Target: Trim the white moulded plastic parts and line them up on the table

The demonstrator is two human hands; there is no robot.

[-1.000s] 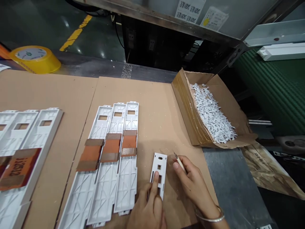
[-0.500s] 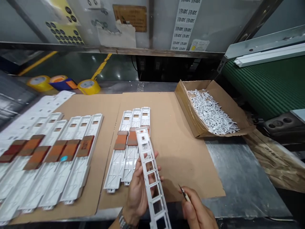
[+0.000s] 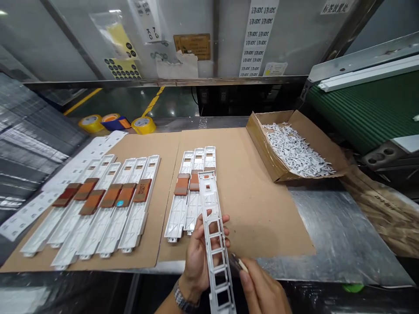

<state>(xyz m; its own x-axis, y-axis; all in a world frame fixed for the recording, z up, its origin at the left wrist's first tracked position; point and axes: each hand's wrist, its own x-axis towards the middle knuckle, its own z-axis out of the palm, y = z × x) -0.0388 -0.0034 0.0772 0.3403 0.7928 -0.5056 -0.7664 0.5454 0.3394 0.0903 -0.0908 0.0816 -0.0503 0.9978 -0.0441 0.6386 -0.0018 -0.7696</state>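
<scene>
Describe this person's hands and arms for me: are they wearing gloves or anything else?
The left hand and right hand are both bare, with no gloves. A wristwatch with a metal link band sits on the left wrist, and no sleeve shows.

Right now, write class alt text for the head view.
A left hand holds up a long white plastic frame with square windows; the right hand pinches a slim pointed tool. Similar frames lie in rows on brown cardboard.

A white sign (image 3: 337, 6) high up reads 标签放置处, "label placement spot" — beside it, a paper sheet (image 3: 258, 37) repeats a code ending in "DC". Brown tape (image 3: 142, 190) on a plastic panel (image 3: 135, 224) bears blurry characters — unreadable.
</scene>
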